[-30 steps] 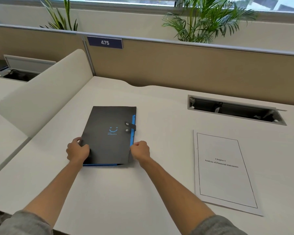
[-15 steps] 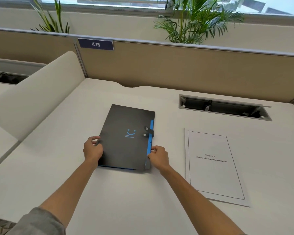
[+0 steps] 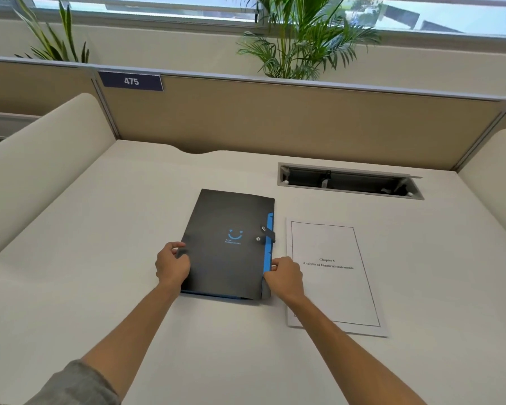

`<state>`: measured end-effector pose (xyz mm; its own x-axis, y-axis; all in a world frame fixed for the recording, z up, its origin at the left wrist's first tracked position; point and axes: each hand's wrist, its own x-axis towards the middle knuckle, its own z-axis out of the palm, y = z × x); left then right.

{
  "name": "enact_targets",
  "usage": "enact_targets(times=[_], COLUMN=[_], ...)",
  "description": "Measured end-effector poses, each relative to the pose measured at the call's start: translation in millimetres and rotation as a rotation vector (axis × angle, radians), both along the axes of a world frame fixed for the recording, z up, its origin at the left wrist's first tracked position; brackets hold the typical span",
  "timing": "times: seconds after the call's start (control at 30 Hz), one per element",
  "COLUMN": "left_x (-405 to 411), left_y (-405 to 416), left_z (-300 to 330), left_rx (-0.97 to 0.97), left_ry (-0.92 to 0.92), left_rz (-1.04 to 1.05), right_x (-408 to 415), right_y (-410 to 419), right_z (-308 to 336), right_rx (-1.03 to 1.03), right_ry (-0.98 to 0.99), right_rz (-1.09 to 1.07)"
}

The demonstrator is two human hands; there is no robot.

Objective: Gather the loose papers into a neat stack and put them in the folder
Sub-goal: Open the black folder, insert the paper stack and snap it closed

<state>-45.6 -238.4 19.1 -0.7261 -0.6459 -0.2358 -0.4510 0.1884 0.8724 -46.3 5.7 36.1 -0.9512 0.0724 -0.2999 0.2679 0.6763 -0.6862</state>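
Both hands on the shut folder, papers waiting beside it.

Head view: the black folder point(image 3: 228, 244) lies flat on the worktop point(image 3: 129, 229), its strap point(image 3: 270, 232) snapped over the blue edge. The left hand point(image 3: 172, 266) grips its left edge with curled fingers; the right hand point(image 3: 284, 277) pinches its right edge near the lower corner. The papers point(image 3: 333, 276) sit squared just right of it, apart from it. The folder looks light, stiff and smooth, best held by its edges; the papers are thin and floppy, likely best lifted as one stack from a long side.
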Motion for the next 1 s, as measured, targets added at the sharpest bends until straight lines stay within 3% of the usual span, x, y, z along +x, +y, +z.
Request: enact_targets(times=[0.37,0.53,0.77,1.0], left_x=[3.8,7.0,15.3,11.5], left_y=[40.9,50.3,90.2,133.1], left_z=[0.4,5.3,8.0,4.2], left_rx=[-0.234,-0.369,-0.587,-0.533], left_ry=[-0.099,-0.173,-0.013,0.095], left_rz=[-0.029,-0.070,-0.272,-0.421], right_x=[2.6,1.7,1.7,0.1], right_y=[34.7,41.5,79.9,139.8], right_z=[2.3,0.5,-1.2,-7.8], right_rx=[0.114,0.075,0.126,0.278], right_ry=[0.054,0.096,0.180,0.173], right_rz=[0.096,0.115,0.010,-0.102])
